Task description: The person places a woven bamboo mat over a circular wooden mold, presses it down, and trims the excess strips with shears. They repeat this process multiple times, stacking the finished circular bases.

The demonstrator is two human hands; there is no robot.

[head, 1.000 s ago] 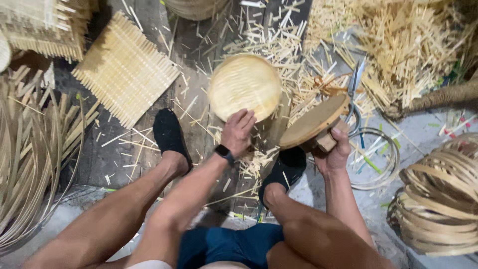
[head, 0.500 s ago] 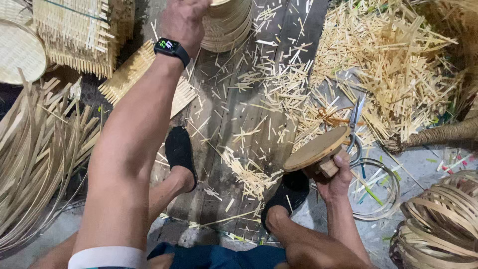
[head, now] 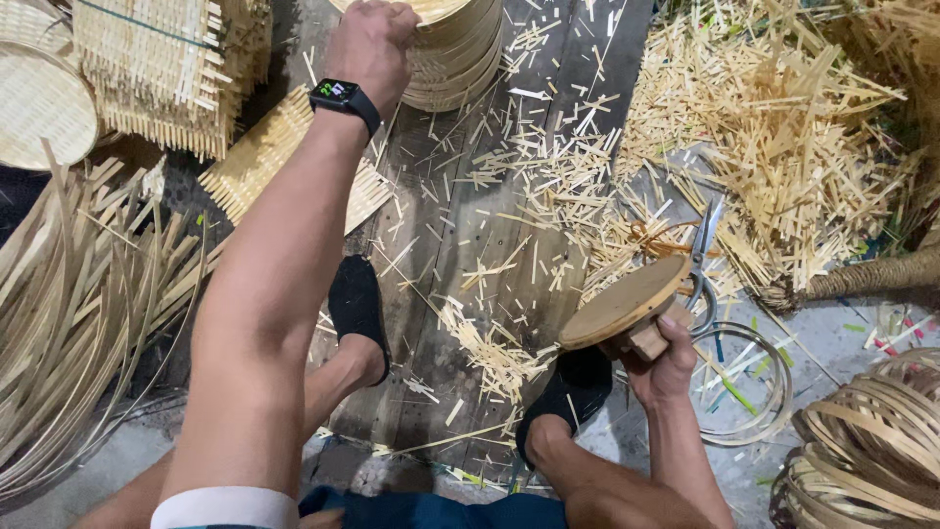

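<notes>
Left hand (head: 370, 44) stretched far forward, fingers curled onto stacked bamboo trays (head: 455, 49); right hand (head: 661, 367) near body, clasping round wooden mould (head: 622, 302).

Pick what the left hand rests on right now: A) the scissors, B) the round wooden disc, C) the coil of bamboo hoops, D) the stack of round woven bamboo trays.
D: the left hand lies on top of the stack of round woven bamboo trays, while the right hand holds the round wooden disc.
</notes>
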